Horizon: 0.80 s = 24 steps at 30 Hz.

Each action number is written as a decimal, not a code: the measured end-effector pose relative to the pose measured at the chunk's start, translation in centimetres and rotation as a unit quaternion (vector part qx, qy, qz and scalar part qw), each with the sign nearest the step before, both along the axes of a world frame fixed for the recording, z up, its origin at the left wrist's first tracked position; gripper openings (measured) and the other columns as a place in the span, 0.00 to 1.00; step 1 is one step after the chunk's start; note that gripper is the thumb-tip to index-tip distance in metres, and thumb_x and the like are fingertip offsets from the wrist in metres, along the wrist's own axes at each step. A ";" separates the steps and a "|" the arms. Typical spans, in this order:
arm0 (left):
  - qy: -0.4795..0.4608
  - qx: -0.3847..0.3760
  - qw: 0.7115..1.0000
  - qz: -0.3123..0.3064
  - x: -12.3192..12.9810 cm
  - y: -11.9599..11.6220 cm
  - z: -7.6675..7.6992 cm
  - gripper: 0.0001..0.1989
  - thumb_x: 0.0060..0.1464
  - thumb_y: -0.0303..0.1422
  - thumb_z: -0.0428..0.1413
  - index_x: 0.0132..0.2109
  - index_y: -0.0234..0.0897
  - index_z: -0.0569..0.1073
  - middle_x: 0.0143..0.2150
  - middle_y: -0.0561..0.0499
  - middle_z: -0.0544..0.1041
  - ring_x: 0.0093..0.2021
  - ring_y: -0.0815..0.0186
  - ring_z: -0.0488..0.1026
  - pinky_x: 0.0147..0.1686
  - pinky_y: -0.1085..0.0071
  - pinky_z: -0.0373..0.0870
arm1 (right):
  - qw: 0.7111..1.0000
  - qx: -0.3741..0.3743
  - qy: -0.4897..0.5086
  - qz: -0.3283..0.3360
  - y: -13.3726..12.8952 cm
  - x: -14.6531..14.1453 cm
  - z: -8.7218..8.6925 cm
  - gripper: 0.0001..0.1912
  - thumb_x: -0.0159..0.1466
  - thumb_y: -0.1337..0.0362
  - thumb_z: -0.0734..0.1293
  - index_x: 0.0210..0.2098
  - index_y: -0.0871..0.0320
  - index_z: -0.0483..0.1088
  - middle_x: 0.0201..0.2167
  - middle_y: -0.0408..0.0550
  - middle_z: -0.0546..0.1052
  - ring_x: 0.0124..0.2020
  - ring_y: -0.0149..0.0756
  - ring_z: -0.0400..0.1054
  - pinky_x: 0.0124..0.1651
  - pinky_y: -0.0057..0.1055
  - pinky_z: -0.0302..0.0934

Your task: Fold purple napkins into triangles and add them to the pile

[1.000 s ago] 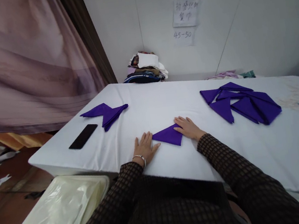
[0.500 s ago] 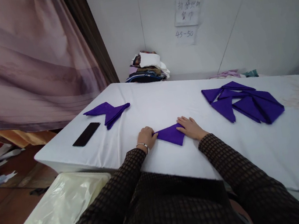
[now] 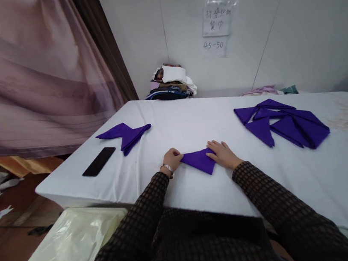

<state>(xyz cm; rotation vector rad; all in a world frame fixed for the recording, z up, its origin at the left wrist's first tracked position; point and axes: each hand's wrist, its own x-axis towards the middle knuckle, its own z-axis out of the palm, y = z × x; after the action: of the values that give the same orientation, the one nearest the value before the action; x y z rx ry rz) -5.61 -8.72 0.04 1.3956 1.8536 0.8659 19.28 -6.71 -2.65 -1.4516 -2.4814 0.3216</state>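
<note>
A small folded purple cloth napkin (image 3: 199, 161) lies near the front edge of the white-covered table. Its left corner is pinched between the thumb and fingers of my left hand (image 3: 172, 160), which wears a bracelet at the wrist. My right hand (image 3: 223, 153) rests flat over the napkin's right end, fingers stretched out, covering part of that edge.
Several folded purple napkins (image 3: 292, 124) lie at the right, and more purple folded cloth (image 3: 127, 136) is at the left. Close to that is a black phone-like slab (image 3: 99, 161). Stacked clothes (image 3: 172, 82) stand by the wall. A plastic-covered surface (image 3: 67, 245) adjoins the table at lower left.
The view has tilted up slightly, so everything sits a little lower. My left fingers have lifted somewhat into a clearer pinch at the napkin's corner; my right hand stays on its right end.
</note>
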 end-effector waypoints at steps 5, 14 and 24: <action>-0.135 0.013 0.989 0.058 0.4 1.2 -0.4 0.07 0.45 0.26 0.60 0.33 0.35 0.69 0.31 0.53 0.73 0.29 0.71 0.72 0.27 0.75 0.72 | 0.999 -0.006 0.022 -0.023 -0.4 -0.1 0.1 0.25 0.66 0.50 0.54 0.57 0.55 0.62 0.63 0.54 0.60 0.65 0.46 0.47 0.62 0.55 0.38; -0.322 0.036 0.941 0.094 0.3 1.6 -1.6 0.13 0.45 0.25 0.61 0.39 0.34 0.69 0.34 0.51 0.74 0.32 0.71 0.73 0.32 0.72 0.74 | 0.986 -0.025 0.156 -0.049 -0.6 0.6 -1.0 0.10 0.60 0.58 0.62 0.36 0.56 0.71 0.58 0.53 0.66 0.64 0.47 0.50 0.62 0.51 0.42; -0.463 0.003 0.886 0.034 0.7 1.2 -1.3 0.10 0.45 0.25 0.62 0.37 0.32 0.72 0.30 0.50 0.75 0.29 0.72 0.73 0.36 0.69 0.73 | 0.956 -0.096 0.264 -0.087 -1.3 1.6 1.0 0.12 0.55 0.53 0.65 0.27 0.56 0.70 0.21 0.40 0.71 0.24 0.34 0.63 0.29 0.30 0.55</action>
<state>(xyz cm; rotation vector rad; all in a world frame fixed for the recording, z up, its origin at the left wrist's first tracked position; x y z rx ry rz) -4.87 -7.49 -1.24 0.6839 1.1408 1.2788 20.83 -8.06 -1.66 -1.4099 -1.9253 0.8160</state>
